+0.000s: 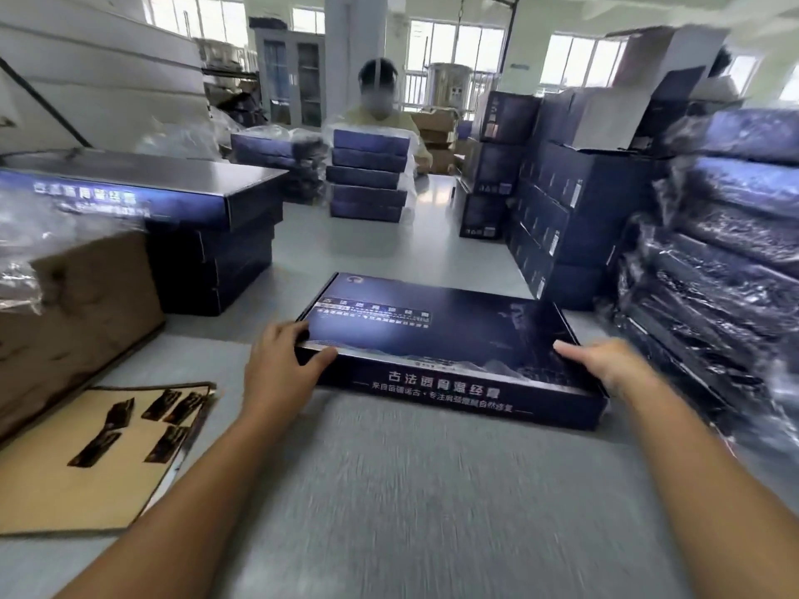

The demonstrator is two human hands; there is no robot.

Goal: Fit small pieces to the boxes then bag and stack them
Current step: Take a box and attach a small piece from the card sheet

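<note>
A flat dark blue box (pixel 449 335) with white lettering lies closed on the grey table in front of me. My left hand (pixel 283 352) grips its near left corner, thumb on the front edge and fingers on the lid. My right hand (pixel 605 361) touches the near right corner with fingers stretched along the lid's edge. Several small dark pieces (pixel 142 425) lie on a brown cardboard sheet (pixel 86 490) at my left.
A stack of unbagged blue boxes (pixel 207 235) stands at the left behind a brown carton (pixel 78 313). Bagged boxes are piled at the right (pixel 713 274). Across the table a person sits behind another stack of boxes (pixel 367 179).
</note>
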